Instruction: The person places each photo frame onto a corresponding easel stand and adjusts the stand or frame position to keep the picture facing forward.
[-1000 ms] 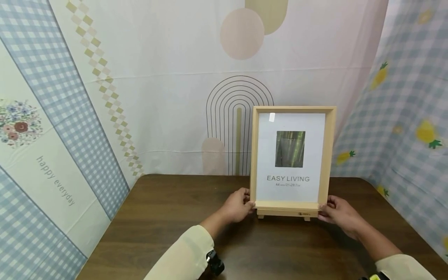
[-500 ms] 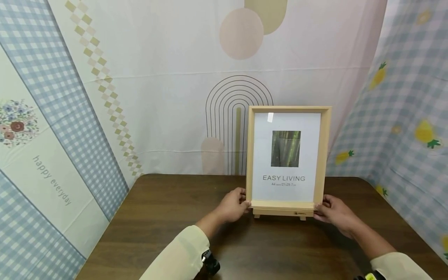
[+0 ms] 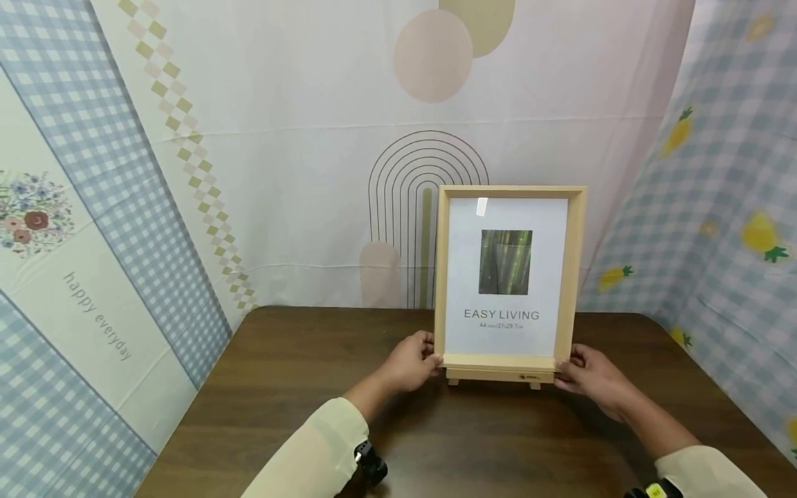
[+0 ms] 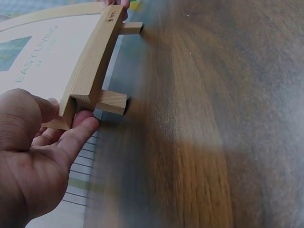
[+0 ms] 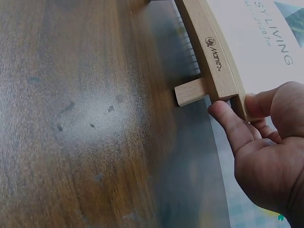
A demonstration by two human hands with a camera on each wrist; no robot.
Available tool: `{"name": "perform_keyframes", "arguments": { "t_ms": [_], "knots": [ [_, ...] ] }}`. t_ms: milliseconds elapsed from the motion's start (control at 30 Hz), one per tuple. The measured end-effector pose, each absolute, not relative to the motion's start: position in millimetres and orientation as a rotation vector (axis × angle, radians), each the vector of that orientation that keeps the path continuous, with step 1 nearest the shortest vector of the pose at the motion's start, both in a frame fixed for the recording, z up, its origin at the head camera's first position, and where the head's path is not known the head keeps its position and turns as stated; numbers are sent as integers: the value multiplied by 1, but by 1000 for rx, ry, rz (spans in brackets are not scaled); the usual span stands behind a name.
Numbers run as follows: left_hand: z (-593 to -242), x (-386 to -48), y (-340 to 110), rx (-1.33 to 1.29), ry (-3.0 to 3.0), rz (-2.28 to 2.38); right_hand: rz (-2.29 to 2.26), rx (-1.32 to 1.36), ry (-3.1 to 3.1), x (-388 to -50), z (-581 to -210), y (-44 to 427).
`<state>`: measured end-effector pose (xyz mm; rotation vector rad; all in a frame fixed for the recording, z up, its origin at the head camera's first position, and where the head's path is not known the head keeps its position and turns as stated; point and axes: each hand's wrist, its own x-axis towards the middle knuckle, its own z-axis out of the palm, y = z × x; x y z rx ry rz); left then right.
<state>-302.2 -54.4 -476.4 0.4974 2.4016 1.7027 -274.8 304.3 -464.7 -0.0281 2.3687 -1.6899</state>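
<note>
A light wooden picture frame (image 3: 441, 277) stands upright on a small wooden easel (image 3: 500, 375) with short feet on the brown table. Behind its clear front lies a white sheet (image 3: 470, 277) printed "EASY LIVING" with a small green picture. My left hand (image 3: 407, 361) pinches the lower left corner; in the left wrist view the thumb (image 4: 45, 108) lies on the front and fingers reach under and behind. At the lower right corner my right hand (image 3: 594, 379) pinches likewise, its index finger (image 5: 227, 118) touching the end of the easel's ledge in the right wrist view.
The dark wooden table (image 3: 299, 373) has rounded back corners. A pale printed cloth (image 3: 299, 207) hangs close behind it. Blue checked cloths hang at the left (image 3: 112, 124) and right (image 3: 735, 290).
The picture frame and easel have slid a little to the left across the table, with both hands moving along and keeping hold of the lower corners.
</note>
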Motion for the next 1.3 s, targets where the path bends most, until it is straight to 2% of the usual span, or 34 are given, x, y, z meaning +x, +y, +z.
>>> {"name": "perform_keyframes", "arguments": {
  "t_ms": [1300],
  "knots": [
    [-476,-300,-79,456,2345,1736,-1767,-36,2291,-275,-465,282]
  ]
}}
